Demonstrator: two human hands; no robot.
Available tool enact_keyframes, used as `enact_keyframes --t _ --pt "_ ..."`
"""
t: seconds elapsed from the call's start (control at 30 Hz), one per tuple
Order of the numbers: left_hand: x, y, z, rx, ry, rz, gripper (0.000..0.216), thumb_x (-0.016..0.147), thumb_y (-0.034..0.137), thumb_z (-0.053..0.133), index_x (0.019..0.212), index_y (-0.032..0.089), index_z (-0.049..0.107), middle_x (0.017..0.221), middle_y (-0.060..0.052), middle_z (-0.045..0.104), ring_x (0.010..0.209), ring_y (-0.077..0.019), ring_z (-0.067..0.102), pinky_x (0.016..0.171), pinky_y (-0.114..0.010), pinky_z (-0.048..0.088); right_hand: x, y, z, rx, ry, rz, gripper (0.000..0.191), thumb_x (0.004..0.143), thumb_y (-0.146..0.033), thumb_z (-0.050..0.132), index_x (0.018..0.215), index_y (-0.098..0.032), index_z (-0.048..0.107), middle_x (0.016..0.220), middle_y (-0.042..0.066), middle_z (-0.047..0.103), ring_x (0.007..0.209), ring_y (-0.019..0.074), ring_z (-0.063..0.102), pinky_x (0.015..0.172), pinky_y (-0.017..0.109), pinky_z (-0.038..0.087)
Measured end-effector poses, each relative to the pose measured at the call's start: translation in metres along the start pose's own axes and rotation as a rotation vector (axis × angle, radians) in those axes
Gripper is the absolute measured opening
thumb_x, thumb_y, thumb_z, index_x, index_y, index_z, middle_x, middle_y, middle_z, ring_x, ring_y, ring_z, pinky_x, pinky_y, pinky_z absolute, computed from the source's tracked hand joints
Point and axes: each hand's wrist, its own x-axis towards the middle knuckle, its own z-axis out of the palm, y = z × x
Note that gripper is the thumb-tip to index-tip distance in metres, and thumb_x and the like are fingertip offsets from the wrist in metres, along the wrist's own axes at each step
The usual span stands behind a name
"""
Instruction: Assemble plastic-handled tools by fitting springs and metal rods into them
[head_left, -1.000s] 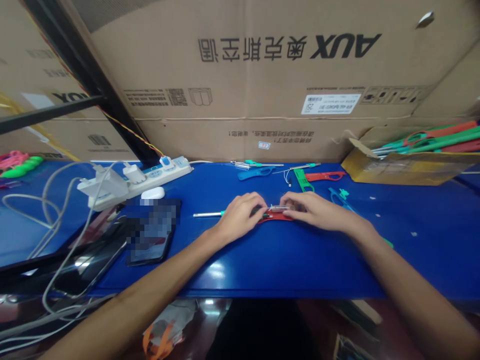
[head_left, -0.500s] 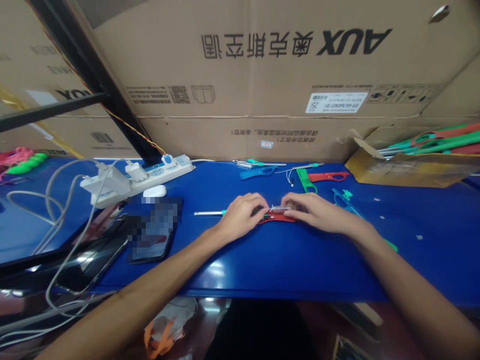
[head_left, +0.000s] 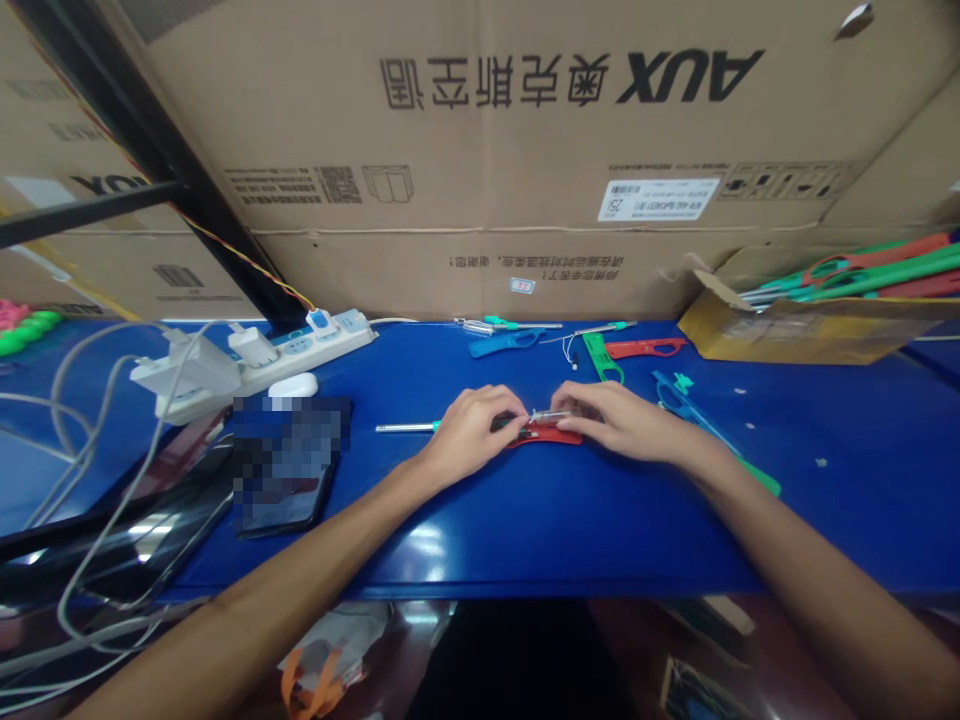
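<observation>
On the blue table, a red lighter handle shell lies between my hands. A long metal barrel with a teal collar sticks out to the left, beyond my left hand. Thumb and forefinger of that hand are pinched at the left end of a clear fuel tank, over the red shell. My right hand grips the right end of the tank between thumb and fingers. The small parts under my left fingers are hidden.
Behind lie a blue handle shell, a green one and a red one. A cardboard box of lighters stands right. Left are a power strip and a phone. A large carton backs the table.
The whole view has shifted slightly, so things sit a little further left. Both hands keep nearly the same hold on the lighter parts.
</observation>
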Motion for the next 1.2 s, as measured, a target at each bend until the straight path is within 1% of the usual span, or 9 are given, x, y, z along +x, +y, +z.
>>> enact_keyframes --t 0.13,0.27,0.43,0.6,0.77,0.87,1.03,1.1,1.2 --pt "0.0001 -0.0005 -0.0001 -0.033 0.015 -0.004 0.013 0.098 0.021 0.062 0.09 0.021 0.072 0.099 -0.001 0.074 0.094 -0.0188 0.067 0.083 -0.033 0.047 0.0 0.0011 0.0019 -0.006 0.01 0.007 0.018 0.102 -0.036 0.054 0.103 -0.02 0.061 0.079 0.0 0.066 0.07 0.0151 0.06 0.068 0.028 0.044" --pt "-0.0006 -0.0022 0.0003 -0.026 0.018 0.002 0.013 0.098 0.021 0.063 0.089 0.021 0.073 0.099 -0.001 0.075 0.094 -0.0189 0.067 0.085 -0.034 0.045 -0.0002 0.0017 0.0018 -0.005 0.007 0.0 0.018 0.103 -0.036 0.053 0.104 -0.02 0.062 0.081 0.001 0.066 0.071 0.015 0.06 0.068 0.028 0.044" --pt "-0.0016 -0.0037 0.0004 0.001 0.014 0.048 0.012 0.098 0.024 0.064 0.091 0.022 0.074 0.1 0.0 0.076 0.092 -0.0182 0.067 0.085 -0.035 0.044 0.0002 -0.0004 -0.0001 0.018 -0.027 -0.006 0.017 0.102 -0.035 0.055 0.102 -0.019 0.062 0.078 0.0 0.065 0.07 0.0153 0.06 0.068 0.029 0.044" --pt "-0.0019 -0.0047 0.001 0.028 0.02 0.081 0.012 0.098 0.022 0.064 0.091 0.022 0.074 0.1 0.001 0.077 0.091 -0.0179 0.068 0.09 -0.036 0.042 0.0012 0.0007 0.0002 0.027 -0.024 -0.031 0.02 0.103 -0.037 0.052 0.1 -0.02 0.063 0.08 0.001 0.068 0.074 0.0162 0.062 0.071 0.03 0.045" --pt "-0.0013 -0.0045 0.0015 0.048 0.02 0.057 0.013 0.097 0.024 0.063 0.09 0.023 0.074 0.102 0.001 0.077 0.093 -0.0186 0.068 0.093 -0.039 0.041 0.0015 0.002 0.0008 0.053 -0.014 -0.005 0.022 0.103 -0.039 0.053 0.102 -0.021 0.064 0.077 0.0 0.069 0.071 0.0159 0.063 0.068 0.03 0.046" --pt "-0.0004 -0.0048 0.0015 0.015 0.031 0.043 0.012 0.096 0.023 0.064 0.089 0.022 0.074 0.1 0.0 0.077 0.092 -0.0187 0.067 0.094 -0.04 0.043 0.0015 0.0022 0.0016 0.067 -0.003 0.015 0.023 0.102 -0.041 0.055 0.102 -0.021 0.065 0.075 0.0 0.07 0.067 0.0155 0.063 0.065 0.029 0.046" --pt "0.0003 -0.0075 0.0015 -0.026 0.066 0.04 0.011 0.095 0.022 0.065 0.088 0.021 0.074 0.097 -0.002 0.077 0.09 -0.0191 0.065 0.09 -0.038 0.044 0.0029 0.0004 0.004 0.08 0.042 0.019 0.023 0.101 -0.04 0.056 0.102 -0.02 0.066 0.081 0.002 0.073 0.072 0.0157 0.066 0.069 0.029 0.047" --pt "0.0002 -0.0076 0.0016 -0.006 0.059 0.04 0.011 0.095 0.022 0.066 0.089 0.021 0.075 0.098 -0.001 0.077 0.091 -0.019 0.065 0.09 -0.038 0.044 0.0036 -0.0004 0.004 0.084 0.049 0.027 0.023 0.1 -0.041 0.056 0.101 -0.02 0.067 0.081 0.002 0.073 0.072 0.0159 0.066 0.07 0.029 0.047" --pt "0.0001 -0.005 0.002 0.095 0.038 0.048 0.012 0.097 0.024 0.065 0.092 0.022 0.075 0.101 -0.001 0.077 0.093 -0.0198 0.063 0.09 -0.038 0.042 0.0045 -0.0005 0.0022 0.086 0.031 0.046 0.027 0.1 -0.045 0.057 0.102 -0.019 0.067 0.077 0.001 0.072 0.069 0.0159 0.065 0.068 0.029 0.046"
